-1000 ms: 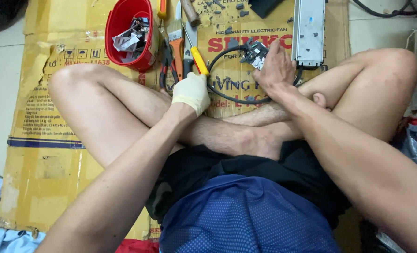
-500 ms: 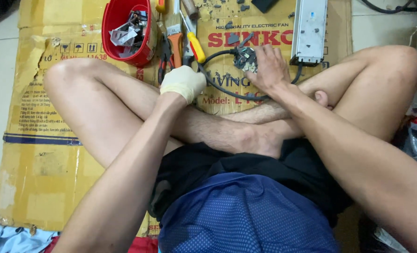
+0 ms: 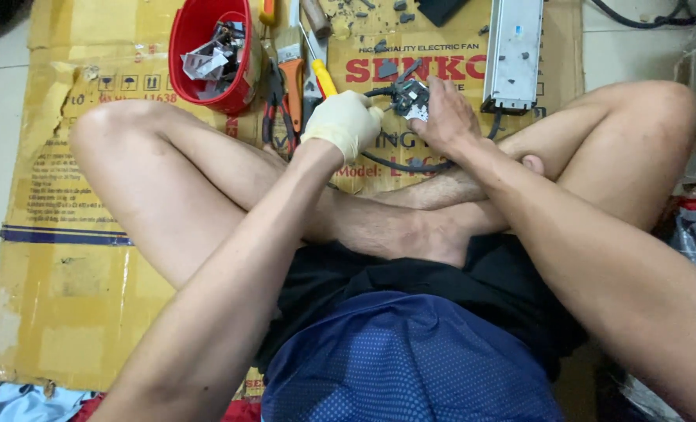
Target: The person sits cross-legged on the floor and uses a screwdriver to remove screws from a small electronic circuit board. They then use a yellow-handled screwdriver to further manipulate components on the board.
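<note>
Pressure from the bare right hand (image 3: 446, 117) pinned the small wired part (image 3: 407, 97) on the cardboard (image 3: 74, 195); the gloved left hand (image 3: 342, 121), grip closed on the yellow-handled screwdriver (image 3: 322, 76), should work slowly, keeping it square.

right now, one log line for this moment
left hand: gloved, grips yellow-handled screwdriver | right hand: holds small wired part | red tub beside

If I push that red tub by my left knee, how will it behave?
The red tub looks like thin plastic, so probably light and likely to slide on the flat cardboard. It sits low and wide, so tipping seems unlikely. The loose metal scraps inside would probably shift and rattle.
</note>
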